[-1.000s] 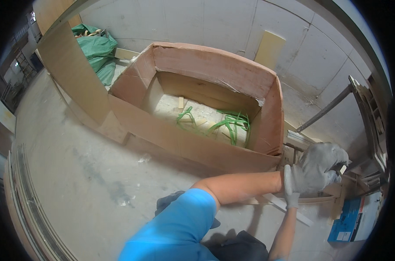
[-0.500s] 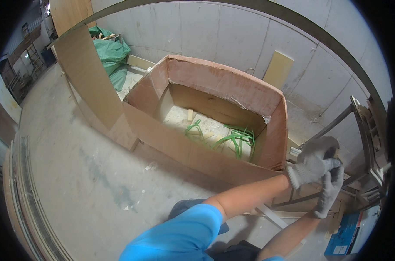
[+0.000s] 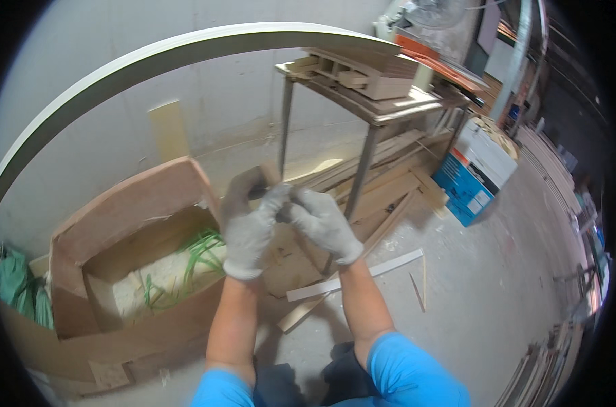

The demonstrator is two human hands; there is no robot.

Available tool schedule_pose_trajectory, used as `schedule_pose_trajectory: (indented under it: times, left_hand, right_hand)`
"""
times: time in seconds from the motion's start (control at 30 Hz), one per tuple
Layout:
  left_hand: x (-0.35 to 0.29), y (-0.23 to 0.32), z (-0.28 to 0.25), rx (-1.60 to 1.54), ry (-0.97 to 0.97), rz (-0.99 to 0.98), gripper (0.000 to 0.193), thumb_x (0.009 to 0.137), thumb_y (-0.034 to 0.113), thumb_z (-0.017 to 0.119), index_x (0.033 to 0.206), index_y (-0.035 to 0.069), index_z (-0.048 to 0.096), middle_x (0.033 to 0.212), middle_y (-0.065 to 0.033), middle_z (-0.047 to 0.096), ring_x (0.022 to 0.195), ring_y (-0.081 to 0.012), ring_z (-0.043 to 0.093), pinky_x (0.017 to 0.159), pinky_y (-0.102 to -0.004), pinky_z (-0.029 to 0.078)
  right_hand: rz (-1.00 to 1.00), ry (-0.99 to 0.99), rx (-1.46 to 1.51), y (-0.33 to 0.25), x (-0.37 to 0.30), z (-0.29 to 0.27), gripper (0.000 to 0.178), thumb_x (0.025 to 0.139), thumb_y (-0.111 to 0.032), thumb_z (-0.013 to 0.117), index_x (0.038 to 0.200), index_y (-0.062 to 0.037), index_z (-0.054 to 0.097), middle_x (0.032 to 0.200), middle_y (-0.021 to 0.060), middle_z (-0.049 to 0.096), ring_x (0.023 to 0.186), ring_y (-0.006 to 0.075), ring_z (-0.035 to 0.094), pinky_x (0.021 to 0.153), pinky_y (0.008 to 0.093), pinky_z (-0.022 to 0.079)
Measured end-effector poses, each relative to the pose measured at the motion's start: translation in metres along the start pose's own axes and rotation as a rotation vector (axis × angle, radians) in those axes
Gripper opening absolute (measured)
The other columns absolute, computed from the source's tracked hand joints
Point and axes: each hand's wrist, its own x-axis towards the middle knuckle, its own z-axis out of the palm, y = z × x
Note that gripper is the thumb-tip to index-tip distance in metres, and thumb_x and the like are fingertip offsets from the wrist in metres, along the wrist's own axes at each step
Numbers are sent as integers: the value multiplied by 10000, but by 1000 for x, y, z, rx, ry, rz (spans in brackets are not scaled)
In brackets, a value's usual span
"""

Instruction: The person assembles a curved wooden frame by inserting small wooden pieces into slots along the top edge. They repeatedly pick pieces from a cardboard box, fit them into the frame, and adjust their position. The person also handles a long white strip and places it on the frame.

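Note:
My two hands are raised in front of me at the middle of the view, both in light grey work gloves. My left hand (image 3: 249, 229) has its fingers curled. My right hand (image 3: 321, 220) meets it fingertip to fingertip, pinching at the left glove's fingers. No separate object shows between them. Behind and below my hands on the floor are a large open cardboard box (image 3: 128, 207) with green straps (image 3: 200, 252) inside and a pile of wooden planks (image 3: 389, 193).
A metal-legged table (image 3: 365, 115) with wooden blocks (image 3: 359, 68) on top stands just beyond my hands. A blue and white carton (image 3: 477, 169) sits to the right. A white strip (image 3: 382, 266) and wood scraps lie on the concrete floor. A green bag (image 3: 9, 285) is far left.
My view has swung right, from the box toward the table. My hands have come from the right edge to the middle and are now joined at the fingertips.

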Motion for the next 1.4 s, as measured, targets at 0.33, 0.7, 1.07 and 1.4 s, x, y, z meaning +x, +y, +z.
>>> schedule_pose_trajectory:
  times: [0.33,0.7,1.07,1.4]
  left_hand:
    - [-2,-8,16,-42,-72,-87,300,898,147,712,1124,-41,651,937,-62,684,813,-110,626,727,-246,508]
    - [0,-14,18,-116,-85,-136,349,857,180,749,1120,-30,658,979,-93,689,890,-160,631,803,-292,505]
    - [0,-14,20,-217,-76,-164,303,906,133,698,1154,-28,635,965,-65,672,832,-108,616,728,-246,512]
    - [0,-19,22,-244,-82,-149,399,876,176,735,1193,-35,616,1064,-96,658,957,-153,611,835,-289,495]
  right_hand:
    - [32,31,243,11,3,-2,304,956,-216,624,1138,26,607,885,99,687,801,133,633,725,307,525]
    - [89,43,228,14,3,0,310,971,-171,605,1195,41,580,950,113,683,845,153,650,761,299,535]
    - [50,37,184,12,3,-1,327,966,-184,615,1200,41,579,988,123,683,885,152,652,781,297,540]
    - [125,81,155,6,3,-8,303,948,-156,626,1171,47,597,939,111,694,822,130,652,747,284,534]
